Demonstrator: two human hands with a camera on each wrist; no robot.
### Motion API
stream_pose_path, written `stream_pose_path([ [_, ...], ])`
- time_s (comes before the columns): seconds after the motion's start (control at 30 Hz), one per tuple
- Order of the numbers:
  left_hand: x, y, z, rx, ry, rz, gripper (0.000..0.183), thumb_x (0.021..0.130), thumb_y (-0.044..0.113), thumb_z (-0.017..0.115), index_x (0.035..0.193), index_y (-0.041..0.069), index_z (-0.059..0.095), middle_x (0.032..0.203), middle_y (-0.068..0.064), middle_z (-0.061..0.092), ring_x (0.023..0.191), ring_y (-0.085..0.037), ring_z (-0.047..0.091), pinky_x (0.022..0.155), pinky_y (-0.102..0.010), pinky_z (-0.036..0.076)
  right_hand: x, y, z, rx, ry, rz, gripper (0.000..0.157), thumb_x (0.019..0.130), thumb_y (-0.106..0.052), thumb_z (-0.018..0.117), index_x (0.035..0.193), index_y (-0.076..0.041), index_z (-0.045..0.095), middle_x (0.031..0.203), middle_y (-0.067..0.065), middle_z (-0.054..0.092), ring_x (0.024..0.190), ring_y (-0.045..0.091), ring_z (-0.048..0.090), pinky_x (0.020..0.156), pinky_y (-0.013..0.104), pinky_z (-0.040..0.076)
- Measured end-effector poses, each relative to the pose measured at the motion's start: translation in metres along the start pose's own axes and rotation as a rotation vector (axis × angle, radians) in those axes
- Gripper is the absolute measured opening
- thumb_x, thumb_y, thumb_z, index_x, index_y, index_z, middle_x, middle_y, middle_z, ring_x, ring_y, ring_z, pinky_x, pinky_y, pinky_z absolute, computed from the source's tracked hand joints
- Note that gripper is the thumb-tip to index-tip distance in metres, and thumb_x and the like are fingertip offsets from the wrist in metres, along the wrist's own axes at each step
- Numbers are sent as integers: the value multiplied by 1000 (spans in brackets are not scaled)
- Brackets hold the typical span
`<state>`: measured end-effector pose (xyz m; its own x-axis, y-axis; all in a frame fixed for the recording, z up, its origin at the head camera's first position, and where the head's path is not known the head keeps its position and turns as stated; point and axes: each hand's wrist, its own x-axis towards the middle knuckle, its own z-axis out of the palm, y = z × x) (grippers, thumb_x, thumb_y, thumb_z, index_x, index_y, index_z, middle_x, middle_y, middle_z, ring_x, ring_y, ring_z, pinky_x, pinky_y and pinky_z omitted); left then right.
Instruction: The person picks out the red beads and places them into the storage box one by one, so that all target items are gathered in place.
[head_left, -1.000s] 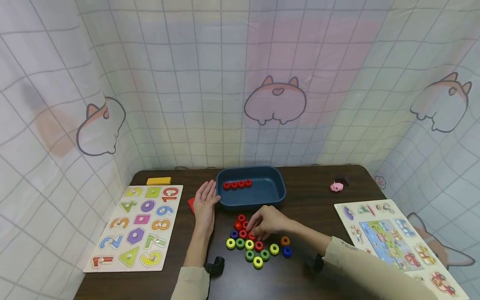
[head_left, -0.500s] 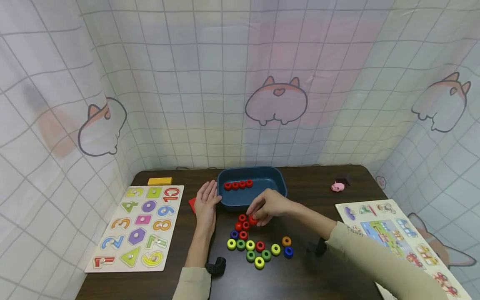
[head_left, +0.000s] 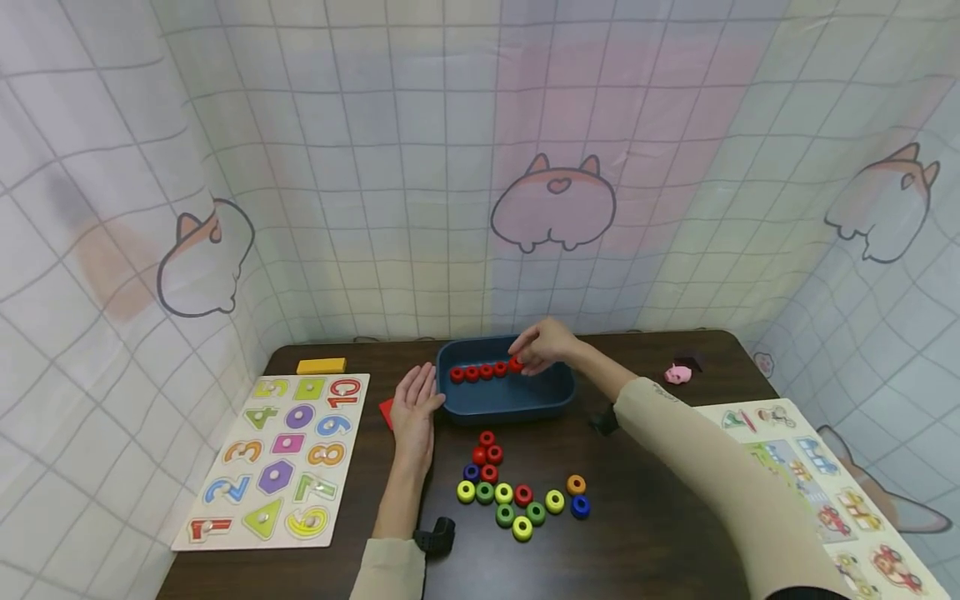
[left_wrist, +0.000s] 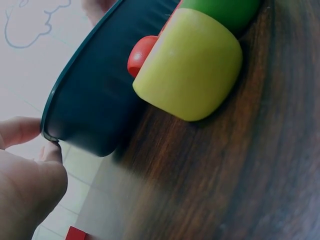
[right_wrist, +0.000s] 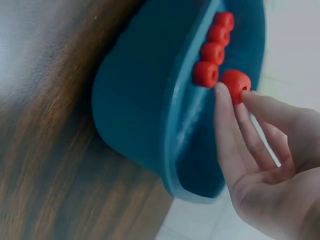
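Observation:
My right hand (head_left: 546, 343) is over the blue bin (head_left: 517, 410), pinching a red bead (right_wrist: 235, 85) between thumb and fingertips. Beside that bead, in the right wrist view, a row of red beads (right_wrist: 212, 53) lies along the inside of the bin. In the head view the row runs along the left half. My left hand (head_left: 414, 410) lies with straight fingers along the bin's left end, the thumb at its near left corner. In the left wrist view, fingertips (left_wrist: 22, 131) meet the rim from outside.
Several loose beads, including a yellow bead (head_left: 522, 528) and an orange bead (head_left: 576, 485), lie in front of the bin. A number puzzle board (head_left: 262, 533) is at left, a picture board (head_left: 795, 467) at right. Also there are a yellow block (head_left: 321, 366) and a pink pig (head_left: 678, 374).
My right hand has picked up a red bead from the loose group and carried it forward into the bin, to the right end of the row. The left hand has stayed in place.

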<state>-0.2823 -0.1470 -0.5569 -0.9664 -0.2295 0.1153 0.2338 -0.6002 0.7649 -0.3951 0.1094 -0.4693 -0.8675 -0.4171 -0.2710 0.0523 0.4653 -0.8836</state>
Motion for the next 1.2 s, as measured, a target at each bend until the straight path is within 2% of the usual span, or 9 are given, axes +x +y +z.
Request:
stream_pose_path([
  [0.07, 0, 0, 0, 0, -2, 5, 69, 82, -26, 52, 144, 0, 36, 147, -19, 44, 138, -27, 42, 113, -39, 33, 11, 6, 0, -7, 32, 11, 28, 84, 6, 69, 112, 8, 68, 99, 26, 70, 83, 41, 71, 80, 55, 57],
  [0.2, 0, 0, -1, -6, -6, 12, 69, 82, -26, 52, 143, 1, 37, 146, -18, 45, 137, -26, 43, 114, -40, 32, 28, 15, 4, -109, 110, 30, 20, 83, 5, 71, 103, 4, 73, 94, 21, 72, 76, 36, 72, 73, 48, 60],
  [0.37, -1, -4, 1, -15, -40, 37, 68, 83, -27, 51, 143, 0, 35, 150, -26, 35, 139, -30, 39, 114, -39, 32, 32, 23, 11, -183, 152, 55, 16, 86, 2, 69, 101, 0, 75, 91, 18, 73, 76, 31, 73, 69, 42, 62],
  [0.5, 0, -5, 1, -11, -44, 35, 68, 83, -27, 51, 143, 0, 35, 151, -28, 33, 139, -29, 39, 115, -40, 31, 22, 21, 14, -161, 128, 29, 21, 90, -1, 65, 110, 2, 71, 98, 22, 72, 83, 33, 73, 74, 43, 61],
  [0.6, -1, -3, 2, -9, -39, 24, 68, 83, -27, 50, 143, 0, 35, 151, -26, 35, 140, -29, 39, 115, -41, 29, 8, 14, 15, -205, 142, -12, 22, 92, -5, 65, 112, 0, 71, 98, 21, 72, 85, 33, 72, 76, 44, 60],
  [0.77, 0, 0, 0, 11, -20, 23, 67, 83, -26, 51, 143, 1, 37, 148, -21, 41, 139, -28, 40, 111, -32, 37, -22, -7, 23, -255, 146, -165, 17, 91, -9, 67, 106, -5, 74, 95, 18, 73, 80, 29, 73, 72, 42, 61],
  [0.93, 0, -2, -4, 21, -16, 38, 69, 82, -26, 51, 143, 0, 35, 150, -24, 37, 139, -28, 40, 113, -37, 33, -63, -20, 43, -307, 32, -287, 11, 91, -16, 70, 100, -16, 76, 86, 5, 75, 76, 24, 72, 67, 38, 61],
  [1.03, 0, -3, -4, 12, -21, 36, 68, 83, -26, 51, 144, 1, 36, 150, -24, 37, 139, -29, 40, 114, -39, 32, -84, -15, 54, -313, -81, -276, 9, 89, -17, 73, 97, -18, 76, 83, 2, 74, 75, 26, 72, 66, 39, 61],
  [1.2, 1, -4, -2, 3, -28, 33, 67, 84, -25, 52, 144, 1, 36, 147, -18, 43, 140, -29, 39, 112, -35, 35, -110, 9, 74, -299, -235, -193, 13, 83, -12, 77, 96, -9, 76, 83, 6, 74, 72, 34, 71, 62, 43, 61],
])
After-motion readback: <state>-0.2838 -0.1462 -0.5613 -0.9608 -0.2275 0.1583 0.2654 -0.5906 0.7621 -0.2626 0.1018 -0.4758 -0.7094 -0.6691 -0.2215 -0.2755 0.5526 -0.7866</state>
